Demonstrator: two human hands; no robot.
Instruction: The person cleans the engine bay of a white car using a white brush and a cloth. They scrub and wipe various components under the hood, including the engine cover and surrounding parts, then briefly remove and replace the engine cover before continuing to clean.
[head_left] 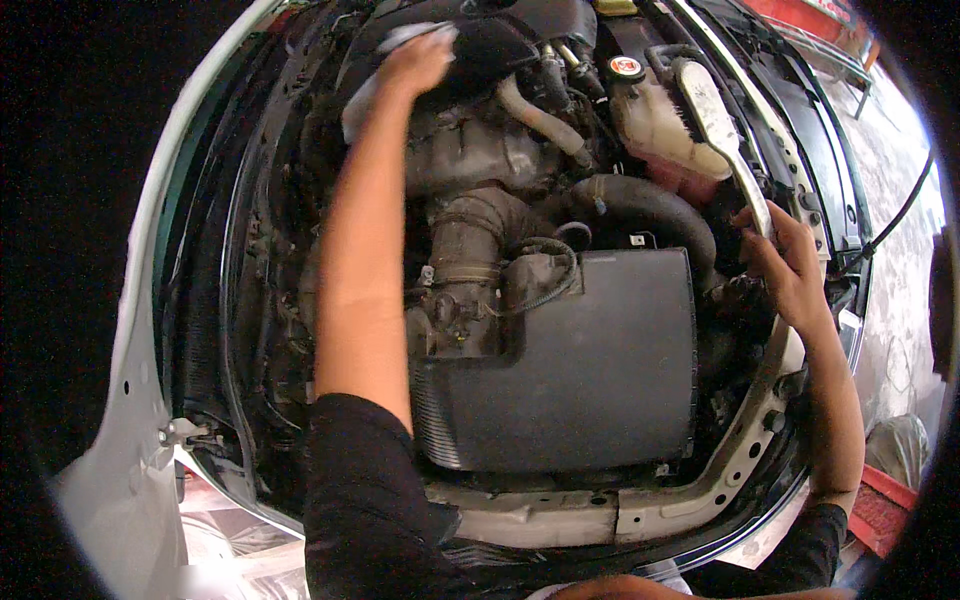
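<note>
Far forward over the engine bay, my left hand [420, 65] is closed on a pale cloth [402, 36]. It presses the cloth to the black plastic engine cover [490, 45]; part of the cloth hangs beside my wrist. On the right, my right hand [788, 255] grips the thin end of a long white-handled brush [712, 118]. The brush's broad head points away from me, its dark bristles facing left. Beside those bristles is the translucent coolant tank [655, 120], with a dark cap and pinkish liquid low inside.
Nearest me is the large black air filter box [600, 360], with a ribbed intake hose [468, 240] beyond it. A curved black hose [650, 210] runs toward the right. The pale body rail [540, 520] borders the bay in front. A red metal piece [885, 510] lies at lower right.
</note>
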